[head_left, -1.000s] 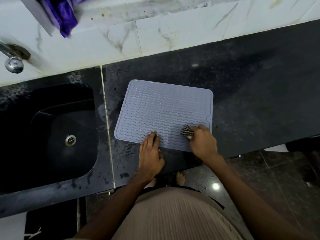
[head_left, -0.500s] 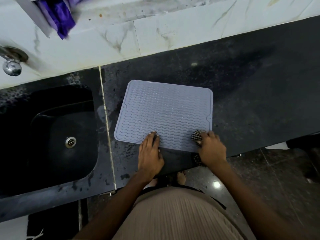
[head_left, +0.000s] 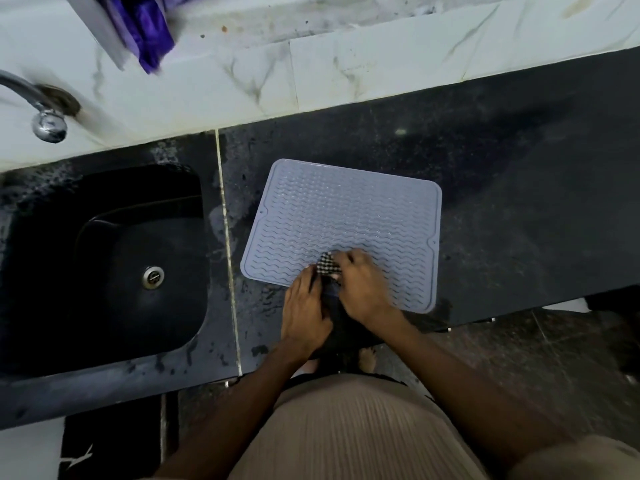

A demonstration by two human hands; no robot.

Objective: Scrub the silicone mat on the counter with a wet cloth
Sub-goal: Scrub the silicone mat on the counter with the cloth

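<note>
A grey-blue silicone mat (head_left: 343, 220) with wavy ridges lies flat on the black counter (head_left: 512, 188). My right hand (head_left: 363, 289) presses a black-and-white checked cloth (head_left: 327, 266) onto the mat's near edge, left of its middle. My left hand (head_left: 304, 313) lies flat, fingers on the mat's near edge and touching the cloth. Most of the cloth is hidden under my right hand.
A black sink (head_left: 104, 265) with a metal drain (head_left: 153, 277) is set into the counter to the left. A chrome tap (head_left: 45, 116) juts from the white marble wall. A purple cloth (head_left: 145, 29) hangs at the top left. The counter's front edge runs just below my hands.
My right hand has slid the cloth left along the mat's near edge, from the right corner to beside my left hand. The left hand has stayed put.
</note>
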